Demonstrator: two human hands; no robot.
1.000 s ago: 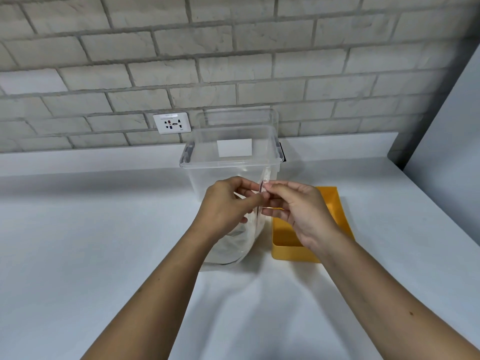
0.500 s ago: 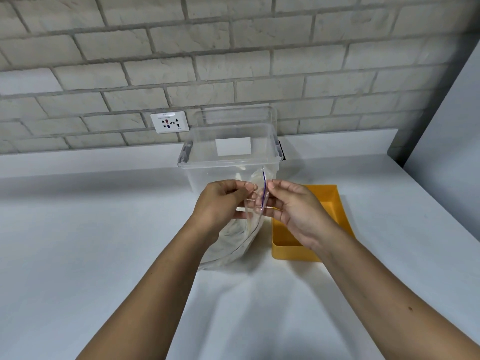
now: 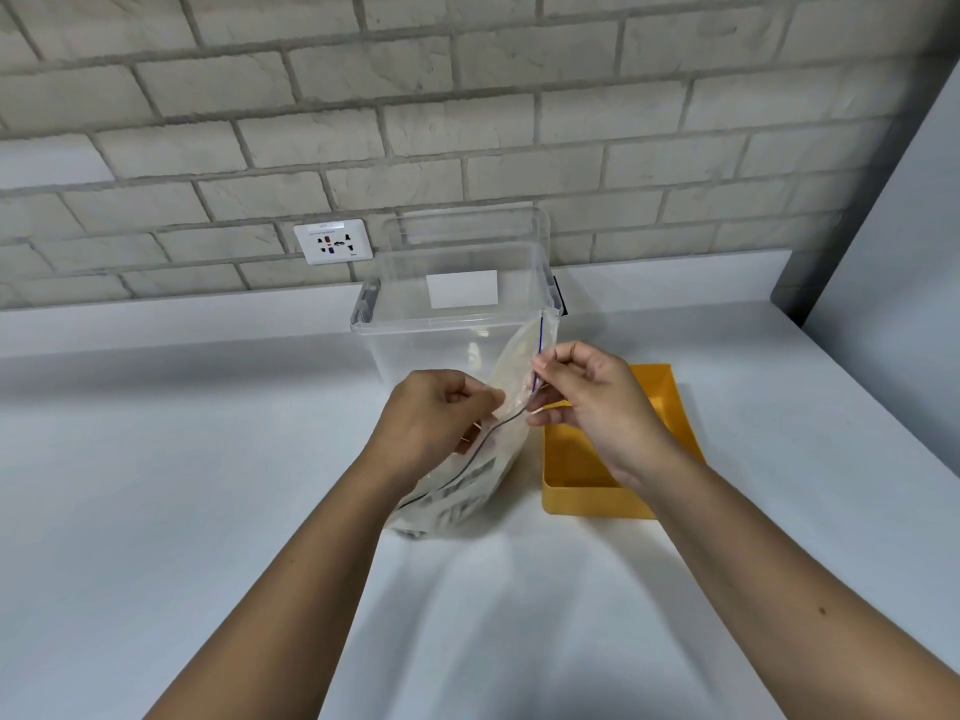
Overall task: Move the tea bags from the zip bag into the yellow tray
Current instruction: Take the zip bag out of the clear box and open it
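Since the earlier frames my two hands have drawn apart, the left dropping and the right lifting, and the seal between them has split further open. My left hand (image 3: 436,423) pinches the near lip of the zip bag (image 3: 467,491) with curled fingers, and my right hand (image 3: 592,402) pinches the far lip by the blue zip strip. The bag stands tilted on the white table (image 3: 182,485), its base on the surface, in front of a clear plastic storage bin (image 3: 415,335) and just left of the yellow tray (image 3: 592,501). Pale contents (image 3: 511,371) show through the bag, too blurred for me to tell apart. A wall socket (image 3: 332,242) sits on the brick wall behind.
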